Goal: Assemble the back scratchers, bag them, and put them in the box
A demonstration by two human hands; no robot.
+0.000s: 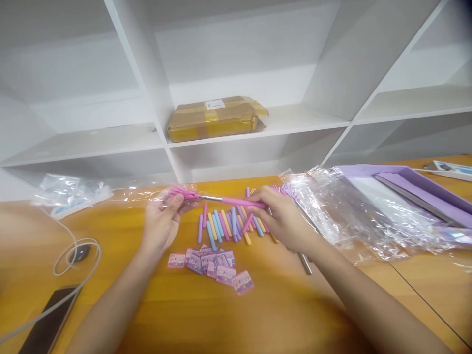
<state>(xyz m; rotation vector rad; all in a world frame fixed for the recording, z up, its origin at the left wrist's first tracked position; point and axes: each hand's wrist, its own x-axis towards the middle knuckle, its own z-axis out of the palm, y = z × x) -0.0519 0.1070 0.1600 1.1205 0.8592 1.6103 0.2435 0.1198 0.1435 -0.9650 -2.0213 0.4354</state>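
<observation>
Left hand [161, 223] pinching pink head [186, 192], shape blurred; right hand [282, 216] gripping pink handle [236, 201], partly covering coloured sticks [225, 223]. Phone [49, 319] crossed by cable [88, 280], cut off at bottom.

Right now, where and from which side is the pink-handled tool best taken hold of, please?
Most likely by its pink handle, coming from the right, where the right hand holds it. The handle is straight, slim and nearly level, so a pinch across its width should suit; the left hand holds the pink head at the other end.
</observation>
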